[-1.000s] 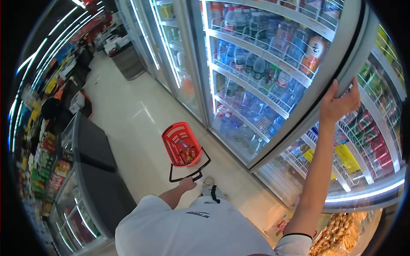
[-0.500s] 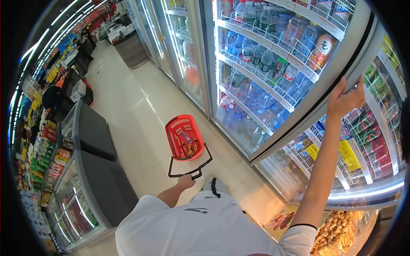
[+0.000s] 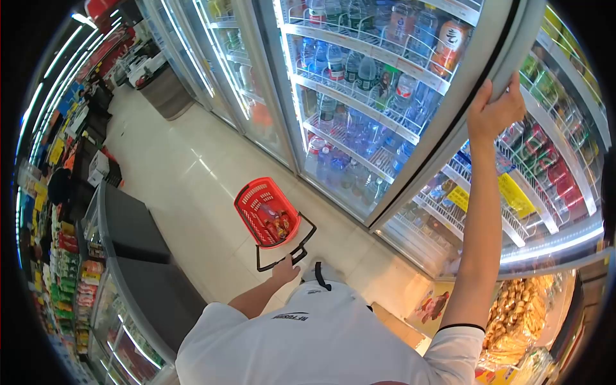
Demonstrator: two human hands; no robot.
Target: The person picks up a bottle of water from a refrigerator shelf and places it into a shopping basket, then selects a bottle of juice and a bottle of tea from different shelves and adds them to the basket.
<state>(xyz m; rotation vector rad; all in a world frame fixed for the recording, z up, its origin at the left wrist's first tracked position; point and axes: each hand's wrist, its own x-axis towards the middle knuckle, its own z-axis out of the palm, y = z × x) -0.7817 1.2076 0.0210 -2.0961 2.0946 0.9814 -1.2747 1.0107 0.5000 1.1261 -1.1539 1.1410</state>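
My left hand (image 3: 285,271) is closed round the black pull handle (image 3: 303,251) of a red shopping basket (image 3: 242,206). The basket stands on the floor in front of me with a few packaged items (image 3: 277,224) inside, too small to name. My right hand (image 3: 495,114) is raised to the right, its fingers wrapped round the grey edge of a fridge door (image 3: 515,48). Rows of bottles (image 3: 367,72) fill the lit shelves left of that edge. An orange-labelled bottle (image 3: 451,46) stands on an upper shelf, close to the door edge.
More glass fridge doors (image 3: 234,77) run along the aisle ahead. Grey freezer cabinets (image 3: 138,228) line the left side, near packed snack shelves (image 3: 67,276). Canned drinks (image 3: 536,141) stand behind glass at right, above bagged brown food (image 3: 516,314). A rounded counter (image 3: 165,90) stands farther off.
My view has turned slightly, so the fridge and door edge sit farther left. The basket has swivelled a little. Both hands keep their holds.
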